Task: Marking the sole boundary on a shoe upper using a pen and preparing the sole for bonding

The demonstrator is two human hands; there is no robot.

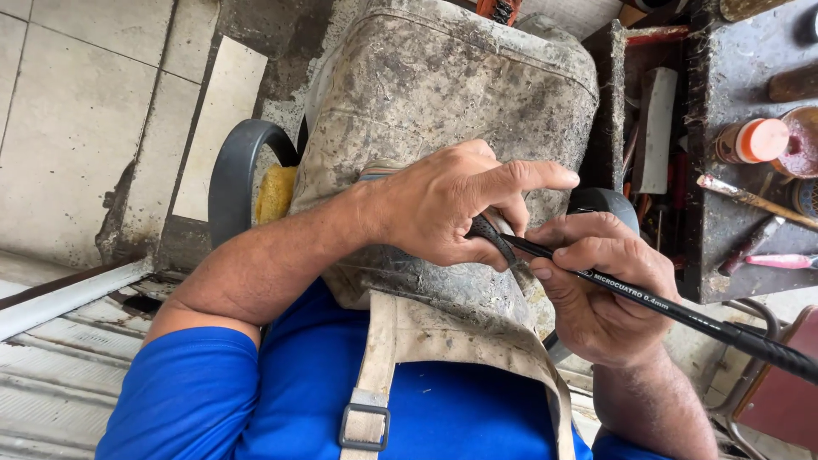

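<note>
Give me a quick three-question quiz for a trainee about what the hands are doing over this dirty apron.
1. True or false: the right hand holds the black rod in its fingers.
2. Which hand has its index finger stretched straight out? A) left hand B) right hand C) neither
3. Fill in: the orange-capped jar stands on the workbench, on the ____ side of the picture.

Key:
1. True; the rod runs from the right hand's fingers out to the lower right.
2. A; the left hand's index finger points right, above the stained apron.
3. Right.
</note>
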